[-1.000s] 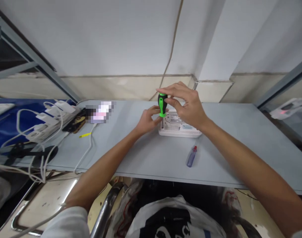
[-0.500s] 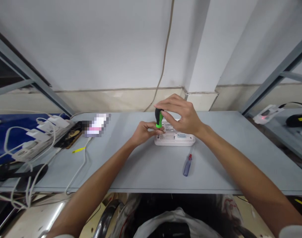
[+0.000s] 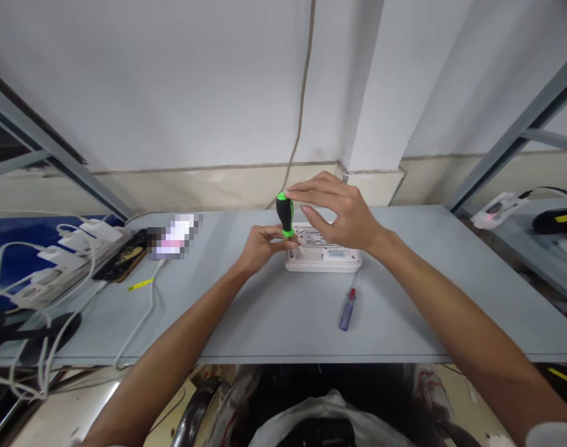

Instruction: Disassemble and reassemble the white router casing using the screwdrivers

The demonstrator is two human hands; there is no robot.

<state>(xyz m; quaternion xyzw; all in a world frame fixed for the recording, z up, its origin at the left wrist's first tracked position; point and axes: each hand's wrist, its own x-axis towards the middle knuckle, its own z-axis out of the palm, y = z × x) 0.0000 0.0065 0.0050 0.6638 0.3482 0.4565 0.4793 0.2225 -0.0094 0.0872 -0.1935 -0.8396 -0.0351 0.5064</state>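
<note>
A black-and-green screwdriver [image 3: 285,214] stands nearly upright at the near-left corner of a white router [image 3: 323,256], which lies underside up on the grey table [image 3: 246,329]. My left hand [image 3: 264,248] is shut on the base of the handle, with the fingers around the tip end, so the shaft is hidden. My right hand [image 3: 341,211] hovers above the router with its fingers apart, and its fingertips are close to the top of the handle. A second screwdriver [image 3: 348,309], with a blue handle and a red band, lies on the table just in front of the router.
On the left of the table are a power strip [image 3: 54,273] with white chargers and cables, a blurred object [image 3: 174,236], a dark phone-like object [image 3: 122,261] and a small yellow piece [image 3: 140,284]. A white cable [image 3: 143,323] runs over the table. A wall stands behind it.
My right hand has lifted off the screwdriver handle and opened. The handle now stands further left on the router, and the whole view has levelled and shifted slightly.
</note>
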